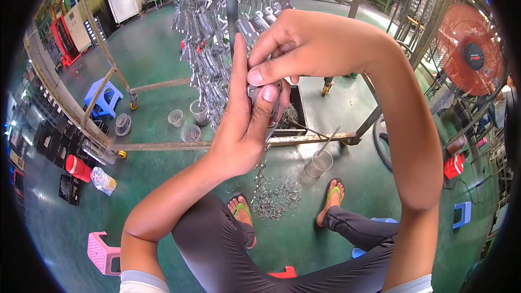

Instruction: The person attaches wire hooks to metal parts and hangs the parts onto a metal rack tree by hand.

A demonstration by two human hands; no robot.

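Observation:
Both hands meet in front of the hanging rows of silvery metal parts (209, 59). My left hand (244, 125) is closed, its thumb pressing a small metal part (254, 93) against the fingers. From above, my right hand (290, 49) reaches over with thumb and forefinger pinched at the top of that same part. Its other fingers are curled and partly hidden. A thin metal piece and a short chain of hooks (260, 171) hang below my left hand. On the floor beneath lies a pile of small metal hooks (277, 198).
A rusty metal frame (163, 146) on wheels surrounds the hanging parts. Clear cups (319, 164) and a black bin (297, 103) stand on the floor. A red fan (471, 49) is at right, a blue stool (103, 96) at left, a pink stool (103, 252) at lower left.

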